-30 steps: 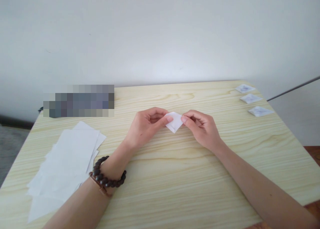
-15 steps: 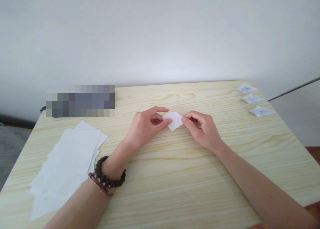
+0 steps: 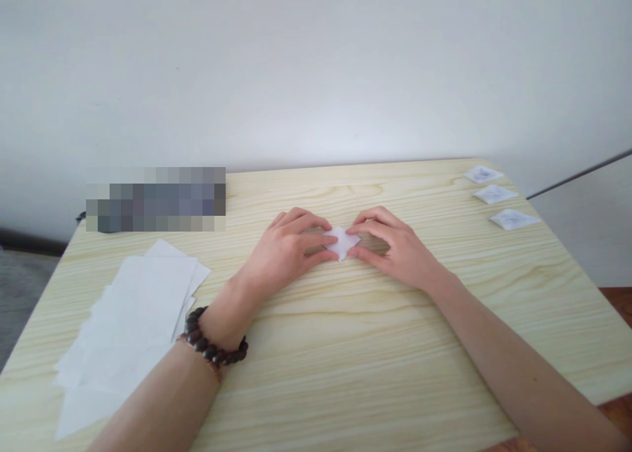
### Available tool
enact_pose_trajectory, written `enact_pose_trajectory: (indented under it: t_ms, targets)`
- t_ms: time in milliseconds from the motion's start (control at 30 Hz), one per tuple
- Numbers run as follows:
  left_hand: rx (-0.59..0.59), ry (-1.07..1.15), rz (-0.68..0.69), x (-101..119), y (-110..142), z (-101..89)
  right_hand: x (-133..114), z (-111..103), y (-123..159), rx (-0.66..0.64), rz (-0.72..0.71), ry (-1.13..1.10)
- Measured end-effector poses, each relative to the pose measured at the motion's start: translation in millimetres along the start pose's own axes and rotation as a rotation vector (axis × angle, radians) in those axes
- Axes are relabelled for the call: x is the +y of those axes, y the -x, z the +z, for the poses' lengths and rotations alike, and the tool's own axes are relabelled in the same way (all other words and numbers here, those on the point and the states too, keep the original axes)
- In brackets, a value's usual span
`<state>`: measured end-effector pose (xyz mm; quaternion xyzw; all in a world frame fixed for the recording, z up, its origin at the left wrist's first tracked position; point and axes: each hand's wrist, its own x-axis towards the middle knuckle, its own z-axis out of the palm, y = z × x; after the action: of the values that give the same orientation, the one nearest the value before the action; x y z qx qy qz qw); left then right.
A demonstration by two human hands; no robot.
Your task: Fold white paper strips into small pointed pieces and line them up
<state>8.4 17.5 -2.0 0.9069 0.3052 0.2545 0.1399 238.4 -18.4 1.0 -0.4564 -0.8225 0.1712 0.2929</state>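
Note:
A small folded piece of white paper [image 3: 342,243] lies between my hands at the middle of the wooden table. My left hand [image 3: 291,245] grips its left side, the thumb at the near edge and fingertips on top and at the far edge. On the right side, my right hand [image 3: 392,245] has its fingertips and thumb at the far and near edges, pinching the paper. The fingertips cover parts of the paper's outline. A dark bead bracelet [image 3: 210,353] circles my left wrist.
A loose stack of white paper sheets [image 3: 143,307] lies at the left, partly behind my left forearm. Three folded paper diamonds [image 3: 513,220] sit in a column near the table's [image 3: 345,373] right edge. A blurred-out object [image 3: 158,202] stands at the back left, before the wall.
The folded paper has come down flatter, its shape now a smaller diamond. Both hands have shifted their fingers to its far and near edges. The sheets and the three diamonds stay put.

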Motion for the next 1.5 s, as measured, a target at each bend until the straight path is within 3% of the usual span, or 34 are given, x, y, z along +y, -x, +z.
enact_pose_trajectory:
  t_ms: [233,500,1000,1500]
  targets:
    - [0.004,0.117,0.017,-1.4,-0.7,-2.1,4.0,1.9,-0.5,0.01,-0.037,-0.078]
    - [-0.01,0.161,0.01,-2.2,-2.1,-2.5,1.7,0.1,-1.8,-0.003,0.054,-0.177]
    - [0.009,0.151,0.003,2.3,-2.4,-2.4,3.0,0.6,-1.3,0.005,-0.029,-0.106]
    - [-0.006,-0.007,-0.028,13.2,-2.6,-3.2,2.9,0.9,-1.8,0.026,-0.095,-0.061]
